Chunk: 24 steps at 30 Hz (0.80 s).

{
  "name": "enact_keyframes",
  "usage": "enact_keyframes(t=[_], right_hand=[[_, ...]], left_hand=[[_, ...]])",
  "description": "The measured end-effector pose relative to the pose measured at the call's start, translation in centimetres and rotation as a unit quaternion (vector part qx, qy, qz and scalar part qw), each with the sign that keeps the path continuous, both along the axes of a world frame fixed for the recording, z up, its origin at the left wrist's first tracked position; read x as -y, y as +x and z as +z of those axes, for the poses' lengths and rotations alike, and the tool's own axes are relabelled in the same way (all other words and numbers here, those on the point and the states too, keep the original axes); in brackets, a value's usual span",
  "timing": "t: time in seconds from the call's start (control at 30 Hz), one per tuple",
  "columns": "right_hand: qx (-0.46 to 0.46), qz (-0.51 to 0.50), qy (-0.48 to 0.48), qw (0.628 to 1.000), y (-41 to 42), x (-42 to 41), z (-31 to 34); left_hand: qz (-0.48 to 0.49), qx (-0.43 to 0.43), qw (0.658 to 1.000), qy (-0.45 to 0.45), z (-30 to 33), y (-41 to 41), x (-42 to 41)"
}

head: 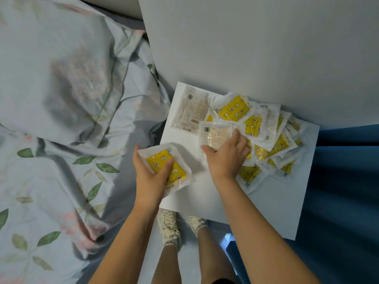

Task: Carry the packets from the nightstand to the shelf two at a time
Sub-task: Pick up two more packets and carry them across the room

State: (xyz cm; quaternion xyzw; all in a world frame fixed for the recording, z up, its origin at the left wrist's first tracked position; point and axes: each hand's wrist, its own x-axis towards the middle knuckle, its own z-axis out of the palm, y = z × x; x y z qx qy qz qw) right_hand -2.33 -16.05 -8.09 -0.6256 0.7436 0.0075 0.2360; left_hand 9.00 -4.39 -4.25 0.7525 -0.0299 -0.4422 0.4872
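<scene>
A white nightstand (209,193) stands against the wall, with a heap of several clear packets with yellow star-and-moon print (266,136) on its far right part. My left hand (149,177) grips one yellow packet (176,171) over the nightstand's left front corner. My right hand (227,156) lies on a packet turned label side up (215,134), thumb and fingers closing around its edges. Another label-side-up packet (191,108) lies flat at the far left. The shelf is not in view.
A bed with floral sheets and a pillow (61,74) fills the left side, close against the nightstand. A white wall (256,48) rises behind. A dark blue curtain or cover (344,181) hangs on the right. My feet in pale shoes (170,226) stand below.
</scene>
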Motion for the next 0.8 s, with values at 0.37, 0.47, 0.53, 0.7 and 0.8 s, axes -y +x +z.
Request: enact_keyframes(t=[0.37,0.47,0.53,0.7,0.8], right_hand=[[0.312,-0.042,0.032,0.949,-2.0,-0.6,2.0],[0.464,-0.046,0.22,0.857,-1.6,-2.5,5.3],[0.443,0.022,0.298,0.845,-1.4,-3.7,6.6],[0.311,0.093,0.092,0.941,-1.7,-2.3,5.6],[0.16,-0.013,-0.029,0.987,-2.4,0.7,2.9]], left_hand=[[-0.133,0.014,0.991,0.022,1.3,0.0,0.4],[-0.105,-0.136,0.984,-0.036,2.2,-0.6,0.8],[-0.069,-0.189,0.978,-0.054,2.2,-1.0,0.7],[-0.021,-0.096,0.995,0.003,1.5,-0.7,0.1],[0.002,-0.088,0.996,0.005,1.3,0.3,-0.6]])
